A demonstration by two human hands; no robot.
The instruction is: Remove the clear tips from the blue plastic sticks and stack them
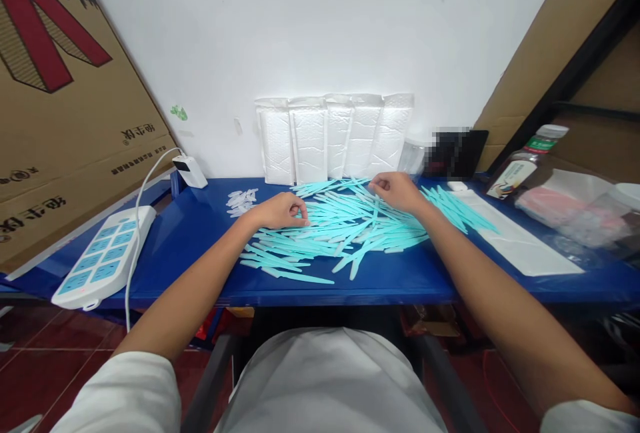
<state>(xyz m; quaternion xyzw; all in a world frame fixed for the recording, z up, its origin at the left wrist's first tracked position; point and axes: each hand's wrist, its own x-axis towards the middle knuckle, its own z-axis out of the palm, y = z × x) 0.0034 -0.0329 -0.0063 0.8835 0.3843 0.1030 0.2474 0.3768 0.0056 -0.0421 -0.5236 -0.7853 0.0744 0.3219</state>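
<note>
A loose pile of teal eyebrow razors (325,219) lies spread over the blue table, pointing in many directions. At the pile's left side is my left hand (283,211), its fingers curled and pinched together just above the razors; what they hold, if anything, is too small to make out. My right hand (397,191) is at the far right part of the pile, thumb and fingers closed in a pinch near the razor tips. Whatever is between those fingers is hidden. Several small clear plastic caps (241,201) lie left of my left hand.
White padded mailers (309,141) lean on the wall behind the pile. A power strip (107,256) with a white cable sits at left, near a white device (190,171). On the right are a flat white sheet (525,236), a bottle (525,159) and a dark screen (463,153).
</note>
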